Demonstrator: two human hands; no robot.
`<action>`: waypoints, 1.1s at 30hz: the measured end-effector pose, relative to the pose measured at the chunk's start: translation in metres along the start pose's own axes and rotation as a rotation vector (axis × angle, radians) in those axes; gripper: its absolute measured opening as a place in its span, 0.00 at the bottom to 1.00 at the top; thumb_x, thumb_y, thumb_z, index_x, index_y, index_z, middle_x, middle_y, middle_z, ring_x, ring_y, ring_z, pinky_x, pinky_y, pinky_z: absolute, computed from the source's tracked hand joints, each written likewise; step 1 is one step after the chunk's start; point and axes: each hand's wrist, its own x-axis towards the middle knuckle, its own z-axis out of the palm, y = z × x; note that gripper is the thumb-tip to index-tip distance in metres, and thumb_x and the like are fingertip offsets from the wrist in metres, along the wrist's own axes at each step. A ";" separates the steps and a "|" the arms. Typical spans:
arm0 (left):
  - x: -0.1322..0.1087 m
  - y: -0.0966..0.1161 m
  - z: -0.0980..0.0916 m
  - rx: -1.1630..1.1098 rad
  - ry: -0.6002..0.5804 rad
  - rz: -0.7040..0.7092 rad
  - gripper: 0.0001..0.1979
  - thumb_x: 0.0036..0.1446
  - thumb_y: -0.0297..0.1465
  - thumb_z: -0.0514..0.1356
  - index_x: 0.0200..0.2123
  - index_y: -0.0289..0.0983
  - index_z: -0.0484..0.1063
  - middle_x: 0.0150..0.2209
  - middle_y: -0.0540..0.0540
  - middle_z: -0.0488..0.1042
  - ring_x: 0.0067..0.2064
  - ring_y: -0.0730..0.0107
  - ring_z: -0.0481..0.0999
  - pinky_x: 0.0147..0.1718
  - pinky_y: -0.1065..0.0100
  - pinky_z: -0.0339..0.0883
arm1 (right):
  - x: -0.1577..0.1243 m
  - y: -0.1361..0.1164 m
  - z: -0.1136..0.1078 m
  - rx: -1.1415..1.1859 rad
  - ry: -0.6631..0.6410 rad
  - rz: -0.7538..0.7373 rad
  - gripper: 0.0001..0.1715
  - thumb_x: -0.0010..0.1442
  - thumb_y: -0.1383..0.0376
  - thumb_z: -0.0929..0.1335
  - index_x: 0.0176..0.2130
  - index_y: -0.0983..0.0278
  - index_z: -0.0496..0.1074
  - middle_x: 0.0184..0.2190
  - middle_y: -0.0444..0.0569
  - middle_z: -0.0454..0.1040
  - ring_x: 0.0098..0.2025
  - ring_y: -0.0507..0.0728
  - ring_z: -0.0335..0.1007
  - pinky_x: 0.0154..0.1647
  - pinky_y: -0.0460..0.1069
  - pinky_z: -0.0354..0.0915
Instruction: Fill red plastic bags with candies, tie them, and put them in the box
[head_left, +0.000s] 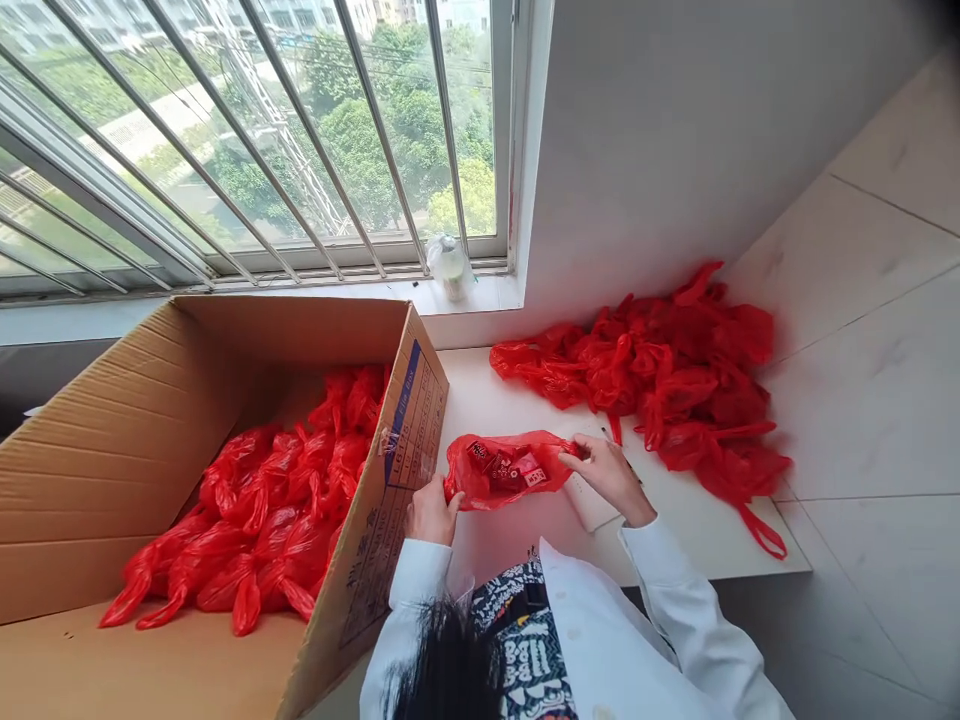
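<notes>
A red plastic bag is stretched between my two hands, its mouth wide and facing up. My left hand is closed on the rim at its left end, near the box wall. At the right end, my right hand pinches the other side of the rim. Several small printed packets lie inside the bag, too small to name. The bag is over the white table, close to my body.
A big cardboard box at the left holds several tied red bags. Loose red bags are heaped on the table at the right, by the wall. Paper lies beneath my right hand. A wrapped cup stands on the windowsill.
</notes>
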 end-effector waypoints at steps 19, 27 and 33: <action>0.012 0.042 0.036 -0.870 -0.030 0.611 0.31 0.48 0.40 0.63 0.54 0.39 0.60 0.54 0.39 0.68 0.55 0.57 0.67 0.54 0.54 0.59 | -0.013 -0.036 0.015 0.006 0.030 -0.266 0.05 0.57 0.65 0.64 0.30 0.62 0.68 0.29 0.46 0.71 0.29 0.52 0.64 0.31 0.46 0.59; 0.023 0.066 0.057 -0.477 0.004 0.575 0.17 0.57 0.36 0.51 0.47 0.36 0.67 0.36 0.44 0.75 0.35 0.64 0.74 0.36 0.65 0.65 | -0.013 -0.050 0.022 0.146 -0.136 -0.493 0.07 0.60 0.62 0.64 0.36 0.61 0.71 0.38 0.47 0.71 0.40 0.53 0.67 0.42 0.48 0.63; 0.027 0.062 0.055 -0.701 -0.105 0.539 0.21 0.62 0.44 0.41 0.39 0.39 0.68 0.24 0.53 0.68 0.24 0.72 0.66 0.29 0.70 0.60 | 0.012 -0.010 0.047 0.360 -0.026 -0.218 0.14 0.60 0.60 0.61 0.42 0.61 0.72 0.41 0.49 0.74 0.41 0.54 0.69 0.43 0.50 0.65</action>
